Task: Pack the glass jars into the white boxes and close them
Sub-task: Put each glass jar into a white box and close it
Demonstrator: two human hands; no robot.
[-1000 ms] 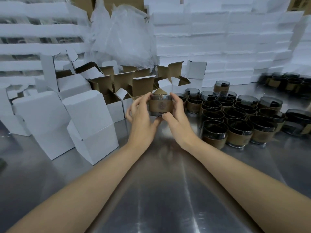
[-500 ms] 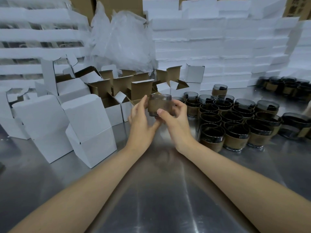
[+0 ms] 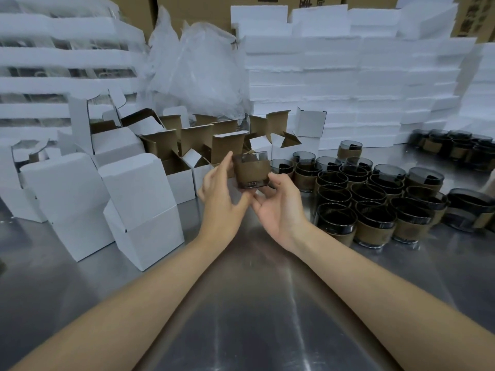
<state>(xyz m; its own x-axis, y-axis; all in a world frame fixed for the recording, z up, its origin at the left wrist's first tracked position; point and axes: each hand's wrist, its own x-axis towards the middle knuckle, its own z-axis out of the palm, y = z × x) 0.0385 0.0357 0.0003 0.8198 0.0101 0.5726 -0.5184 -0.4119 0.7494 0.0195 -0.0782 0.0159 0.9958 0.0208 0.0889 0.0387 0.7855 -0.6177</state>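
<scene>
A smoked glass jar (image 3: 250, 170) with a brown sleeve is held upright above the steel table (image 3: 241, 303). It is gripped by the curled fingers and thumb of the left hand (image 3: 222, 195) and cupped at its base by the right hand (image 3: 281, 207). Open white boxes (image 3: 182, 178) are ranged just behind it; their contents cannot be told. More sleeved jars (image 3: 375, 199) are clustered to the right, before stacked foam slabs (image 3: 348, 89).

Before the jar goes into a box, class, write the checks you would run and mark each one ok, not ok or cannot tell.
1. Grip: left hand and right hand both hold the jar: ok.
2. The jar's mouth faces up, only slightly tilted: ok.
3. The brown sleeve sits round the jar: ok.
4. An open box stands just left of the jar, flaps up: ok.
5. That box is empty inside: cannot tell.
</scene>
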